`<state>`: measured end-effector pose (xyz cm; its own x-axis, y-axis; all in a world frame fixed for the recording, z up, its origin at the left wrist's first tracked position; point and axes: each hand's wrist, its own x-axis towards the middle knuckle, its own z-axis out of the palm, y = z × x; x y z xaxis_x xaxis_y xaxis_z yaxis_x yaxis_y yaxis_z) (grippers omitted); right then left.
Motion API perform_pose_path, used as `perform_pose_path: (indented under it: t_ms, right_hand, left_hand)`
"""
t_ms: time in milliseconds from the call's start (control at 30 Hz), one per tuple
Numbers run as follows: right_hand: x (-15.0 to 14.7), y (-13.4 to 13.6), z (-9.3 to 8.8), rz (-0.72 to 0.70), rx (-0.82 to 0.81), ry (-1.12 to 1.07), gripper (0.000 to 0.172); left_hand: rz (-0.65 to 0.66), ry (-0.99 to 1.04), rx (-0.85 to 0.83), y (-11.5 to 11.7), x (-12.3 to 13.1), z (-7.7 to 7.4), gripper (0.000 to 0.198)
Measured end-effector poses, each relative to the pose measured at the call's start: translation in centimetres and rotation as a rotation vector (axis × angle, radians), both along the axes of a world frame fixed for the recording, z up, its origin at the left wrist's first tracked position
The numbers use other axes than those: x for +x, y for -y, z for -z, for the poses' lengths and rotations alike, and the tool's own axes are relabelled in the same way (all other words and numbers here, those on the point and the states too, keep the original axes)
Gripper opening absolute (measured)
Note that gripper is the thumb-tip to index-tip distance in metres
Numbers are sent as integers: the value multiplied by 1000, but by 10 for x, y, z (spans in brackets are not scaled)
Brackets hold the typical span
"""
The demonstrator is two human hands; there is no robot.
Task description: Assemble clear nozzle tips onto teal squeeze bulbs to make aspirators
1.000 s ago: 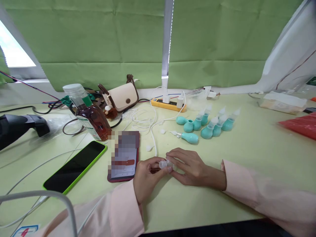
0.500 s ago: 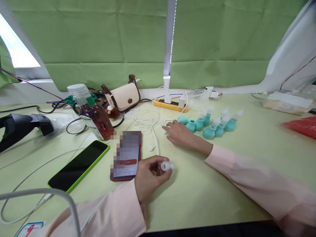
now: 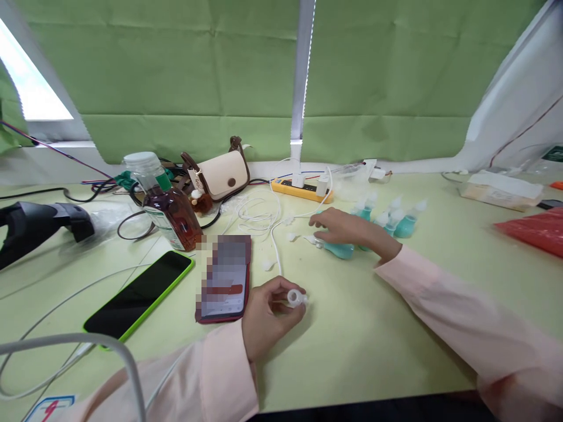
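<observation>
My left hand pinches a small translucent plastic nozzle piece between thumb and fingers, its round opening facing me, just above the table. Palm down, my right hand is over the left end of a group of teal squeeze bulbs, with its fingers loosely stretched out to the left. It hides part of the group. Right below it, a teal bulb with a clear nozzle lies on its side. Several other bulbs stand upright with clear tips. Small clear pieces lie left of that hand.
A phone and a green-cased phone lie at left. Behind them stand a dark-liquid bottle and a cream handbag. White cables run to a yellow power strip. A red bag lies far right.
My right hand has moved right, from the small clear pieces to over the bulbs. The bulb lying on its side now shows below it. My left hand stays nearly still with the nozzle piece.
</observation>
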<state>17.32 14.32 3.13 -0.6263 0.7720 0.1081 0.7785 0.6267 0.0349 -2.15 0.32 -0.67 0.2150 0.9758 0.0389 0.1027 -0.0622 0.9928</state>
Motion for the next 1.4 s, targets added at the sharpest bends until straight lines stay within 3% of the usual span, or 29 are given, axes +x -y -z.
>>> perform_pose_path:
  t_ms: [167,333,500,633,800,1000,1100,1200,1333,1400]
  right_hand:
    - [3,7,-4,-13,-62,67,18]
    - [-7,8,-7,-25,-42,91,24]
    - [-15,-1,-10,136,126,117,30]
    - [-16,-10,1,257,147,193,26]
    - [-14,-15,13,309,170,208,27]
    - [-20,-2,-2,253,201,133,24]
    - [-24,20,-18,120,207,-8,26]
    - [-21,48,-27,-238,26,-553,35]
    - [-10,72,-7,-383,-657,-982,30]
    - [-5,76,11,-369,-938,-1163,33]
  left_hand:
    - [-21,-5,-44,-2,1,3,15]
    - [-19,45,-53,-3,1,4,28]
    - [11,61,-63,-3,0,4,32]
    - [29,41,-76,-2,1,4,31]
    - [25,25,-76,-3,0,5,29]
    - [-69,66,-33,-4,-1,5,29]
    - [-80,60,-48,-4,-1,4,26]
    - [-89,42,-32,-5,-1,4,26]
    - [-57,17,0,-4,-2,3,27]
    - [-15,32,29,-2,-2,2,26]
